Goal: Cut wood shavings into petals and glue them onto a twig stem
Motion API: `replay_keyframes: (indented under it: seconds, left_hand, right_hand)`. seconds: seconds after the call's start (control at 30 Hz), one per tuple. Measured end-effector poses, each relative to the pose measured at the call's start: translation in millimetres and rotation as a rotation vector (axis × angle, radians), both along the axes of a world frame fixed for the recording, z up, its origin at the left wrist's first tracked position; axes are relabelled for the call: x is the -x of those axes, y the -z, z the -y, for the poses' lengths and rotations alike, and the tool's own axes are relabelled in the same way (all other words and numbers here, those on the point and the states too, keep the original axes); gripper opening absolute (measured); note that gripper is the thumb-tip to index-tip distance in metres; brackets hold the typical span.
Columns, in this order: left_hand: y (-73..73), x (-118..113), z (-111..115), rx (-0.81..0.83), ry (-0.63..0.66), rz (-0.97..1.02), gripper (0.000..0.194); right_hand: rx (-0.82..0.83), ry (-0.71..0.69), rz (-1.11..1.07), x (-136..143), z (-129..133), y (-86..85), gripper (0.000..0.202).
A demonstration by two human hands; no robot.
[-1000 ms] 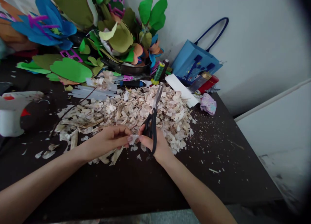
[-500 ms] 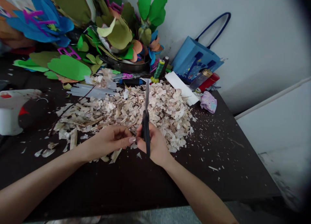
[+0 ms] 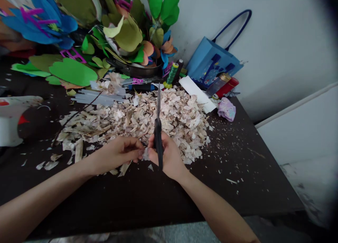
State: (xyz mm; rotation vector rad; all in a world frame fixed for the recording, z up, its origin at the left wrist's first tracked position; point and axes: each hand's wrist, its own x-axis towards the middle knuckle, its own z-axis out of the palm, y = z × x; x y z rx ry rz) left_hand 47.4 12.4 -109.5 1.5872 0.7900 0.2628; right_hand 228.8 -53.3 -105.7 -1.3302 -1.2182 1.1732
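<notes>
My right hand (image 3: pixel 170 157) is closed round the black handles of a pair of scissors (image 3: pixel 158 127), whose blades point away from me over the pile. The thumb and fingers of my left hand (image 3: pixel 123 153) are pinched together, close to my right fingertips. Between the two hands shows a thin, pale, dry flake (image 3: pixel 145 153), at the tips of my left fingers. Just beyond both hands spreads a heap of dry whitish-beige flakes (image 3: pixel 182 120), with a few loose bits on the near side.
On the left stand a white glue gun (image 3: pixel 12 120) and translucent sticks (image 3: pixel 99 97). Large paper flowers (image 3: pixel 126 33) rise from a pan behind. Green thread (image 3: pixel 172 74), a white strip (image 3: pixel 196 93), a blue bag (image 3: pixel 211 62) and a red cylinder (image 3: pixel 228 88) line the back right.
My left fingertips have shifted slightly, and the pale flake now shows more plainly between the hands. The scissors remain in my right hand. The view has moved a little.
</notes>
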Motion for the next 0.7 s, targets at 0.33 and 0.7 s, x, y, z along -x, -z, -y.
replay_keyframes:
  seconds: [0.33,0.7]
  left_hand:
    - [-8.8,-4,4,0.084,-0.028,-0.008,0.036]
    - [-11.4,-3,4,0.234,-0.098,0.083,0.031]
  right_hand:
    - [0.003,0.010,0.013,1,1,1.0,0.020]
    - [-0.010,0.003,-0.010,-1,3,-1.6,0.021]
